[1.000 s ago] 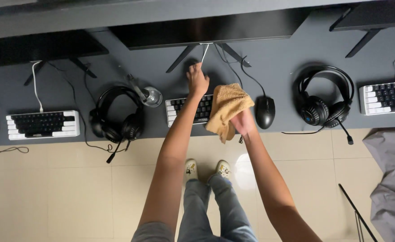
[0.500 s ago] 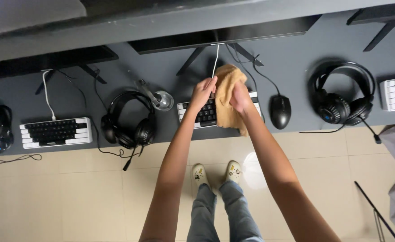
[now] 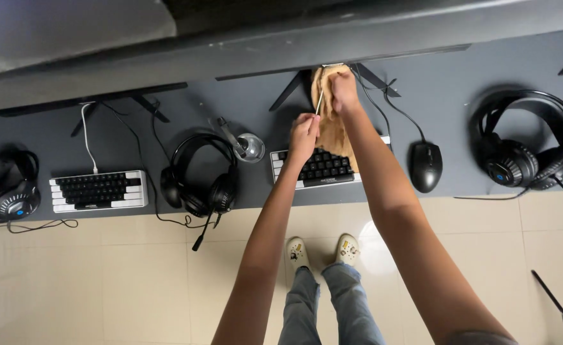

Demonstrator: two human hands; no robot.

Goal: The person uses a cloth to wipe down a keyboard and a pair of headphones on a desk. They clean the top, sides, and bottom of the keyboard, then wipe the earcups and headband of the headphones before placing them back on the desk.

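Cloth point(image 3: 331, 124), tan and hanging in a long fold, is what I am pressing up against the lower edge of the monitor point(image 3: 332, 54) above the middle keyboard point(image 3: 323, 167). My right hand point(image 3: 343, 92) is gripping the top of it, fingers closed round the bunched fabric right at the monitor's base, between the two legs of the stand point(image 3: 294, 89). My left hand point(image 3: 304, 131) is pinching a thin white cable point(image 3: 319, 101) just beside the cloth, thumb and fingers pressed together, and holding it off to the side. The rest of the cloth is drooping down over the back rows of the keys.

Judging by where I am reaching, I am wiping this one station and am somewhere in the middle of it: I am working on the monitor's bottom edge, while the desk point(image 3: 447, 96), the mouse point(image 3: 426, 166) and the headset point(image 3: 201, 179) to the left are lying untouched. Whether any of them is already clean I cannot tell; the other stations to either side look the same, so nothing is showing what is finished
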